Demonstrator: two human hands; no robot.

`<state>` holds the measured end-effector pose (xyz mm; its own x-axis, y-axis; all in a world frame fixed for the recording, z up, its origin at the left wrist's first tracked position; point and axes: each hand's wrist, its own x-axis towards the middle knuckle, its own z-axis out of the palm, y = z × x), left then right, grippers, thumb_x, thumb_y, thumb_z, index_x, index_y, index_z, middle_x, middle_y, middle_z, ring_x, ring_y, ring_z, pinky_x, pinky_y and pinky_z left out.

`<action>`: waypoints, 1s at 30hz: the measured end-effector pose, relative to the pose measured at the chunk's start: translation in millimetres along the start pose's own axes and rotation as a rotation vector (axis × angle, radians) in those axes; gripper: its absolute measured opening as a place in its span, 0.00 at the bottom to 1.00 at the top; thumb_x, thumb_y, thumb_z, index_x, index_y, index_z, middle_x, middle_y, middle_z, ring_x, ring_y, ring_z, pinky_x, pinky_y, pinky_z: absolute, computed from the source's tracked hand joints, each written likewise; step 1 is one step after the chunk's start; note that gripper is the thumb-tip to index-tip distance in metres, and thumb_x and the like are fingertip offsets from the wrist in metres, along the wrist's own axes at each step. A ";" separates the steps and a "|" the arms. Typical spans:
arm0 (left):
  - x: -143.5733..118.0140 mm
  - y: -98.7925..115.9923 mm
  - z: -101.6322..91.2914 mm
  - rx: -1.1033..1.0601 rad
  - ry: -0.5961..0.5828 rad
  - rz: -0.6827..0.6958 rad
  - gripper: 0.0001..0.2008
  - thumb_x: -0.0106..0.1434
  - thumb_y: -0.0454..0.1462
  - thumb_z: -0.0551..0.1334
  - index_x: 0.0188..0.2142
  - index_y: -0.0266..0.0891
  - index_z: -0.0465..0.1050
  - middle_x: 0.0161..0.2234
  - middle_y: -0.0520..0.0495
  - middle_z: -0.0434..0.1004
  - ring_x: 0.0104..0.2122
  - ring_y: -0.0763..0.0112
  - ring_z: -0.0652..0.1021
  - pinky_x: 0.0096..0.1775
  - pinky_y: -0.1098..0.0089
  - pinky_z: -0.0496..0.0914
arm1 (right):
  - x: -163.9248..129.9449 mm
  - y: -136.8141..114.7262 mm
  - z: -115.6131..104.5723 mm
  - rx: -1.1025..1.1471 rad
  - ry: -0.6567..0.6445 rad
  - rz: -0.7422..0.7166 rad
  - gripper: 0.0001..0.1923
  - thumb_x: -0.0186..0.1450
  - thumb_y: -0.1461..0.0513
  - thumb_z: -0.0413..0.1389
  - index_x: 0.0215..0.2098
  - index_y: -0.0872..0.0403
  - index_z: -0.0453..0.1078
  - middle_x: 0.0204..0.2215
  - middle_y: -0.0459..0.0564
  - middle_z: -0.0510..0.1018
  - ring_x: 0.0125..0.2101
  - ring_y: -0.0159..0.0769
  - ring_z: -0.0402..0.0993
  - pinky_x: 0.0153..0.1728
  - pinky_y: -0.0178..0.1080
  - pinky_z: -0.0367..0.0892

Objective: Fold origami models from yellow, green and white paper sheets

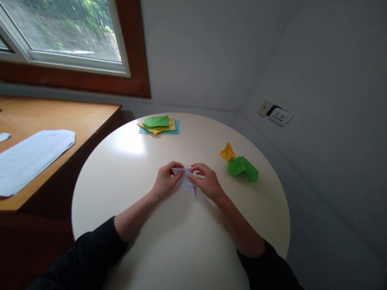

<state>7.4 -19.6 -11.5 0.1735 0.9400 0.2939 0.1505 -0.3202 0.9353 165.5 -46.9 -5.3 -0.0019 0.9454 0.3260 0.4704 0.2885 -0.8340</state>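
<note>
I have one piece of folded white paper (189, 188) near the middle of the round white desk (181, 249), directly between the hands, its narrow point hanging toward half past five. I can't tell whether that point touches the desktop. I judge it light and soft, stiffer along its creases, not slippery but easily crumpled or torn, so I'd take it lightly by the folded upper edge, one pinch near each end.

That is roughly the grip I see: the left hand (165, 180) pinches the edge at ten o'clock between thumb and fingers, and the right hand (208, 182) holds it at two, thumb and fingertips on the paper with a loop of space behind them (the fingers hide some of the folds from me).

Outward, at two o'clock, I count one orange folded piece (227, 153); just beside it, toward three, one green folded piece (237, 166). At eleven, near the rim, is one pile of coloured paper (177, 127), green over yellow over blue; I can't count its sheets. Beyond the rim, one wooden desk (75, 110) at ten carries one batch of white sheets (36, 157). Two wall plates (280, 116) sit at two.
</note>
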 end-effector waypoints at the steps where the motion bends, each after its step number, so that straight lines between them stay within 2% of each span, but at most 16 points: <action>1: 0.8 0.3 -0.7 -0.002 0.039 0.001 0.05 0.52 0.35 0.62 0.30 0.37 0.71 0.27 0.51 0.74 0.25 0.74 0.72 0.28 0.73 0.67 | -0.2 -0.4 -0.1 -0.052 0.012 -0.010 0.07 0.54 0.60 0.58 0.31 0.53 0.69 0.39 0.51 0.73 0.41 0.38 0.70 0.37 0.40 0.70; 3: 2.6 1.2 -2.0 -0.027 0.111 0.002 0.04 0.52 0.35 0.61 0.28 0.37 0.71 0.25 0.51 0.73 0.25 0.74 0.72 0.28 0.74 0.67 | -0.7 -0.4 -0.4 -0.161 0.036 -0.012 0.13 0.54 0.61 0.58 0.38 0.51 0.69 0.41 0.51 0.71 0.39 0.37 0.70 0.34 0.38 0.70; 5: 3.9 2.0 -3.1 -0.053 0.165 -0.005 0.04 0.52 0.36 0.61 0.27 0.37 0.70 0.24 0.52 0.73 0.25 0.74 0.72 0.27 0.74 0.67 | -1.1 0.5 -0.5 -0.247 0.039 0.019 0.17 0.54 0.60 0.58 0.43 0.50 0.68 0.39 0.50 0.71 0.31 0.34 0.71 0.32 0.38 0.69; 8: 4.3 2.5 -3.6 -0.065 0.194 -0.021 0.04 0.52 0.36 0.61 0.26 0.37 0.69 0.24 0.52 0.73 0.26 0.74 0.73 0.28 0.73 0.68 | -1.2 2.3 -0.6 -0.275 0.001 0.087 0.18 0.57 0.59 0.56 0.46 0.49 0.67 0.30 0.46 0.71 0.20 0.29 0.67 0.28 0.38 0.68; 10: 3.8 2.2 -3.4 -0.059 0.188 -0.023 0.04 0.52 0.36 0.61 0.27 0.37 0.69 0.25 0.52 0.72 0.26 0.74 0.73 0.29 0.73 0.68 | -0.9 3.2 -0.8 -0.219 -0.011 0.100 0.16 0.58 0.59 0.54 0.45 0.49 0.67 0.25 0.43 0.70 0.18 0.28 0.66 0.26 0.36 0.67; 14: 2.9 -0.2 -2.7 -0.026 0.154 0.008 0.04 0.52 0.35 0.61 0.27 0.37 0.67 0.26 0.52 0.72 0.28 0.73 0.73 0.31 0.72 0.68 | 0.5 5.5 -1.3 -0.051 0.036 0.051 0.10 0.58 0.62 0.52 0.38 0.51 0.70 0.26 0.44 0.73 0.22 0.30 0.70 0.26 0.34 0.68; 18: 2.3 -3.1 -2.5 0.000 0.079 0.020 0.05 0.53 0.34 0.59 0.31 0.38 0.67 0.29 0.51 0.73 0.32 0.71 0.74 0.35 0.71 0.69 | 1.4 8.0 -2.7 -0.007 0.111 -0.039 0.11 0.55 0.67 0.50 0.33 0.53 0.72 0.34 0.49 0.77 0.34 0.36 0.73 0.35 0.38 0.69; 21: 1.2 -4.7 -2.4 0.101 0.021 0.033 0.11 0.53 0.32 0.58 0.38 0.39 0.68 0.35 0.48 0.74 0.36 0.69 0.75 0.39 0.68 0.69 | 1.4 8.5 -4.3 -0.034 0.120 -0.088 0.14 0.53 0.70 0.48 0.33 0.53 0.73 0.33 0.49 0.77 0.36 0.36 0.74 0.40 0.39 0.69; 25: -1.1 -5.0 -2.8 0.286 -0.026 0.134 0.22 0.53 0.30 0.57 0.49 0.41 0.65 0.44 0.46 0.71 0.42 0.66 0.73 0.45 0.64 0.68 | 1.2 9.8 -5.2 -0.090 0.103 -0.186 0.18 0.53 0.72 0.46 0.34 0.52 0.73 0.33 0.49 0.78 0.37 0.36 0.74 0.43 0.40 0.68; 30: -3.0 -4.0 -4.9 0.460 -0.088 0.149 0.30 0.53 0.30 0.56 0.57 0.44 0.58 0.45 0.44 0.65 0.42 0.65 0.71 0.43 0.63 0.68 | 0.0 13.0 -4.6 -0.156 0.045 -0.282 0.21 0.56 0.73 0.45 0.38 0.49 0.74 0.39 0.49 0.77 0.42 0.35 0.73 0.45 0.40 0.68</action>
<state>1.5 -20.5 -15.2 0.3044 0.8729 0.3813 0.5284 -0.4878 0.6948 175.7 -43.8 -14.1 -0.1135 0.8230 0.5566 0.5863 0.5078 -0.6312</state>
